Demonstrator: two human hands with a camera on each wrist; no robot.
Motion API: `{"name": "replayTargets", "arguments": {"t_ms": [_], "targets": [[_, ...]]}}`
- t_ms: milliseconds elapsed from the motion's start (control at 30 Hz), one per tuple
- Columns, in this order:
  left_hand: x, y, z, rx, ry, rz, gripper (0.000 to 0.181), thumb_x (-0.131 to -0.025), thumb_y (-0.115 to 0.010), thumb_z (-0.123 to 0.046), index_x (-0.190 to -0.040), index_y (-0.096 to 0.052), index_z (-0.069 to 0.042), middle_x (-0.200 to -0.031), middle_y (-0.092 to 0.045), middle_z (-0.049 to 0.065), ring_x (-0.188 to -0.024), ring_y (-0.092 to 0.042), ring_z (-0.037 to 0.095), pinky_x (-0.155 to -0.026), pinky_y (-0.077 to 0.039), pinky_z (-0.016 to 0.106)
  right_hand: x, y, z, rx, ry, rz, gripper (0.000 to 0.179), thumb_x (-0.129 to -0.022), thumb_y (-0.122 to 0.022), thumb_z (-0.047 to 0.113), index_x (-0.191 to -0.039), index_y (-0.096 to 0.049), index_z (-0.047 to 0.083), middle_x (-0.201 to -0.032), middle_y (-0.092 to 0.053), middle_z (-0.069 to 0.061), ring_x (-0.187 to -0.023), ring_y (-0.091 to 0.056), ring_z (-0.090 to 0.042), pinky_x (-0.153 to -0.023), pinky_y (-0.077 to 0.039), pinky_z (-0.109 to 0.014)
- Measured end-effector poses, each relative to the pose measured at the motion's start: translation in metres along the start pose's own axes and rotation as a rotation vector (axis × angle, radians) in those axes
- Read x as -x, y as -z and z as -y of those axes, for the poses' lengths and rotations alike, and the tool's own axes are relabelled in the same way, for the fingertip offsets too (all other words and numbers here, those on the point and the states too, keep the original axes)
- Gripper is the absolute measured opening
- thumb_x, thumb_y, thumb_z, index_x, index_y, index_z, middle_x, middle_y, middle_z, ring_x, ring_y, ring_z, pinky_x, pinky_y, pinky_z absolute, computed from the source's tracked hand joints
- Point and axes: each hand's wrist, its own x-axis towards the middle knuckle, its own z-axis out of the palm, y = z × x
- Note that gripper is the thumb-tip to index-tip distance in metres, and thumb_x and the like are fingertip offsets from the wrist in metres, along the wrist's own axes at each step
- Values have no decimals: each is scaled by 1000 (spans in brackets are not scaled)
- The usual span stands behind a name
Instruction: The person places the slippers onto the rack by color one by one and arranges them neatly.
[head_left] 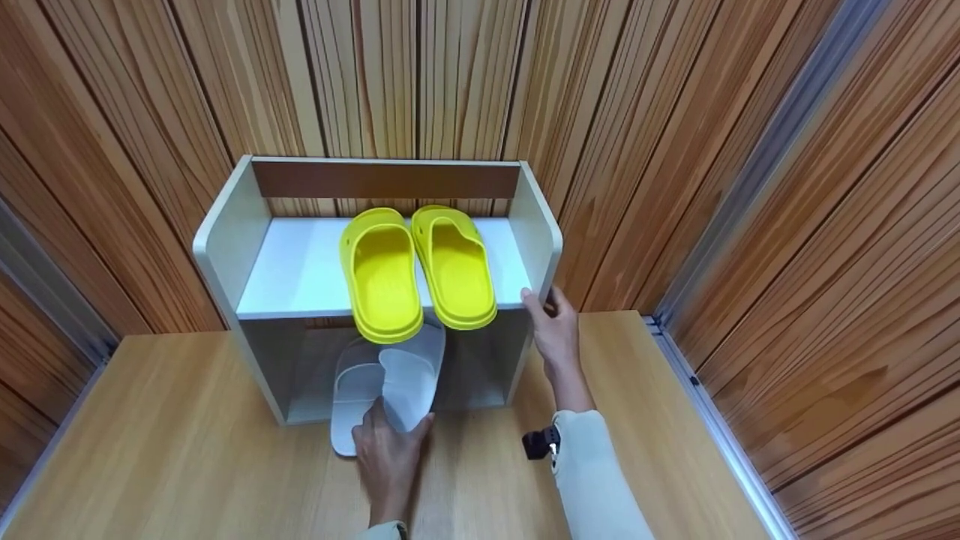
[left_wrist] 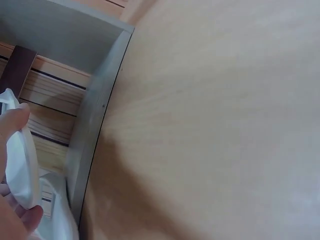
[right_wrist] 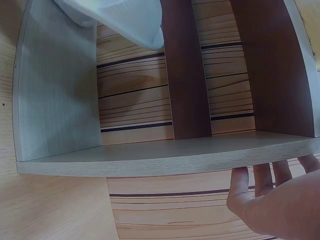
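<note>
My left hand (head_left: 390, 450) pinches the heel end of one white slipper (head_left: 409, 375), thumb on one edge and fingers on the other. This slipper is tilted at the lower opening of a small white shoe rack (head_left: 292, 311). Its mate, another white slipper (head_left: 349, 405), lies to its left, heel sticking out past the front edge. The left wrist view shows the gripped slipper (left_wrist: 22, 165) edge-on. My right hand (head_left: 556, 334) holds the rack's right side panel, thumb at the front and fingers against the outer face (right_wrist: 270, 200).
A pair of yellow clogs (head_left: 386, 292) stands on the rack's upper shelf, heels overhanging its front. The rack stands on a wooden floor (head_left: 187, 427) before a wood-plank wall (head_left: 420, 82). A metal rail (head_left: 720, 427) runs along the right side.
</note>
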Motion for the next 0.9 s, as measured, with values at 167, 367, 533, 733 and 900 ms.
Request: {"name": "replayTargets", "arguments": {"t_ms": [167,367,533,733,900], "targets": [[1,-9,3,-11,1,-25,97,-68,-93,-46,-138,-52,8,-124,-61,29,-98,-57,43,-82,-51,53,0,0,-1,10,-11,-4,58,-99,-64,34,-150,-47,12,-143,-50,-13,-128,-48,-32,-109,-40,-51],[3,-18,9,-21,23,-51,96,-64,-97,-40,-134,-54,8,-120,-63,29,-94,-59,45,-76,-53,55,-1,0,-1,16,22,-9,57,-99,-65,32,-149,-49,10,-141,-53,-15,-126,-51,-33,-107,-42,-52],[4,-24,10,-32,44,-30,94,-63,-97,-40,-132,-55,8,-118,-64,29,-95,-60,45,-75,-55,56,0,0,-2,24,-3,-9,58,-99,-64,33,-150,-47,11,-144,-51,-14,-129,-49,-33,-109,-40,-53],[0,-30,7,-20,58,-4,97,-64,-96,-42,-134,-54,9,-116,-63,29,-96,-59,45,-73,-54,56,0,0,-2,24,-16,-14,57,-99,-64,33,-150,-48,12,-145,-51,-13,-129,-49,-32,-109,-40,-52],[-3,-34,6,-17,55,2,99,-63,-96,-44,-136,-53,9,-115,-63,29,-96,-58,44,-73,-54,55,0,0,0,21,2,-15,57,-99,-65,33,-149,-48,12,-144,-51,-14,-128,-49,-33,-109,-41,-53]]}}
